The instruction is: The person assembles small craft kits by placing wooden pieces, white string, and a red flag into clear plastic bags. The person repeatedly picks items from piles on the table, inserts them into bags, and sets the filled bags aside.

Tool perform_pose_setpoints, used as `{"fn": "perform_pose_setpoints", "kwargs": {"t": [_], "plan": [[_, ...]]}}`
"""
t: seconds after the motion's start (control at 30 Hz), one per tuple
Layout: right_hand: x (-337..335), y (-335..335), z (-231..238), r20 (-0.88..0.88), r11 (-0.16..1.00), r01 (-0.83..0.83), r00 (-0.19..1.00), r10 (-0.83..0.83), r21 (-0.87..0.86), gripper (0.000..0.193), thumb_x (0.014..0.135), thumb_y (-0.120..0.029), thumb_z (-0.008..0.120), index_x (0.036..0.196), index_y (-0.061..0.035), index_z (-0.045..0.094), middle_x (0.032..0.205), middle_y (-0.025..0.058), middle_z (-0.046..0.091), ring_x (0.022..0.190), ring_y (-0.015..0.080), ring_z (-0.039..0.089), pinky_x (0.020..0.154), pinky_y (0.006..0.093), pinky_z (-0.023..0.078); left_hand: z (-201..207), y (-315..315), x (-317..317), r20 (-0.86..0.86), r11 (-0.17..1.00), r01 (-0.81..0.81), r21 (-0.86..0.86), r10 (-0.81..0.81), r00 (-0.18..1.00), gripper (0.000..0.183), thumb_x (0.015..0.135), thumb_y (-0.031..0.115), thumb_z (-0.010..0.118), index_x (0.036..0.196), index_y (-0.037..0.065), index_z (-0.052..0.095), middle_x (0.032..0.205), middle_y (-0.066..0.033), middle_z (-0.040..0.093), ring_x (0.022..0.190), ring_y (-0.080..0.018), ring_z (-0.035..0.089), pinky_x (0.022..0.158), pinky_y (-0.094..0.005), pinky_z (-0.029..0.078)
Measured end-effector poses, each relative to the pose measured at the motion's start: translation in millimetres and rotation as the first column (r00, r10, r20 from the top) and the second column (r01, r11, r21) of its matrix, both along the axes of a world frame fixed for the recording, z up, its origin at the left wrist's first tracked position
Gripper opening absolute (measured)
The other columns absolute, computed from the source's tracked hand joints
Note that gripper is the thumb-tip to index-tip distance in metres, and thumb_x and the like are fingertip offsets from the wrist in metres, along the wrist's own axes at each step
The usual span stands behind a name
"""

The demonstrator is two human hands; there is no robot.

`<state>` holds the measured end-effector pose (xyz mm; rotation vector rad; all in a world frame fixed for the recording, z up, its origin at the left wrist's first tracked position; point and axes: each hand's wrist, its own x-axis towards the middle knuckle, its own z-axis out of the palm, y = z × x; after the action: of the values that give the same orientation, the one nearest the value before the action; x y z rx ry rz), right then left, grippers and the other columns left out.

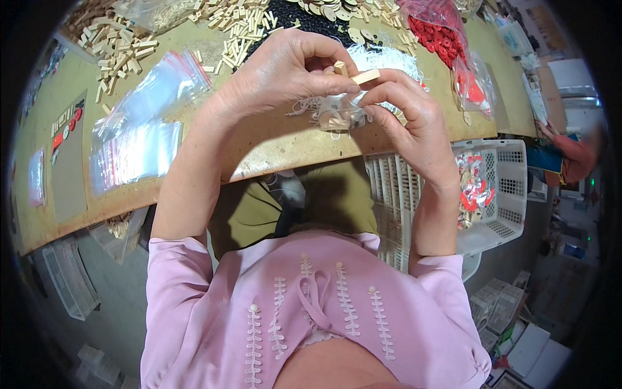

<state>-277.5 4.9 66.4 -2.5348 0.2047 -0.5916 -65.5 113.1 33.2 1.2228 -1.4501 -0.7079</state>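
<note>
Above the table's front edge my left hand (295,68) is closed, its thumb and fingers around small pale wooden blocks. One wooden block (366,76) sticks out between my two hands at the bag's mouth. My right hand (408,107) is closed too, thumb and index finger pinching the rim of a small clear plastic bag (346,113). Some pale wooden pieces show inside the bag, which hangs below my fingers. White strings (389,59) lie in a tangle just behind my right hand.
Wooden block heaps (123,48) cover the far left of the table (58,227). Flat zip bags (139,152) and a sample card (70,155) lie left. Red pieces (434,39) fill a bag at far right. A white crate (512,188) with filled bags stands below the right edge; another person (576,155) is beyond.
</note>
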Motion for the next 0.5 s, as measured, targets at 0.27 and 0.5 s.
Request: {"fn": "perform_pose_setpoints", "kwargs": {"t": [0.27, 0.5], "plan": [[4.1, 5.8, -0.7, 0.012, 0.999, -0.028, 1.0, 0.027, 0.019, 0.01, 0.086, -0.001, 0.07, 0.095, -0.0018, 0.067, 0.106, 0.013, 0.067, 0.097, 0.0314, 0.068, 0.084, 0.0383, 0.054, 1.1, 1.5, -0.1, -0.028, 0.997, -0.02, -0.079, 0.018, 0.999, 0.012, 0.09, 0.015, 0.08, 0.097, 0.005, 0.077, 0.069, 0.0098, 0.053, 0.064, 0.0003, 0.044, 0.055, -0.0201, 0.034], [5.4, 0.6, -7.1, 0.064, 0.999, -0.042, 0.997, 0.041, 0.019, 0.008, 0.086, -0.001, 0.07, 0.094, -0.0011, 0.067, 0.108, 0.0131, 0.067, 0.098, 0.03, 0.068, 0.084, 0.038, 0.054, 7.1, 4.5, 4.8, -0.108, 0.997, -0.078, 0.005, 0.079, 0.991, 0.013, 0.091, 0.017, 0.079, 0.097, 0.006, 0.078, 0.07, 0.0084, 0.057, 0.066, 0.0004, 0.047, 0.056, -0.0201, 0.036]]}}
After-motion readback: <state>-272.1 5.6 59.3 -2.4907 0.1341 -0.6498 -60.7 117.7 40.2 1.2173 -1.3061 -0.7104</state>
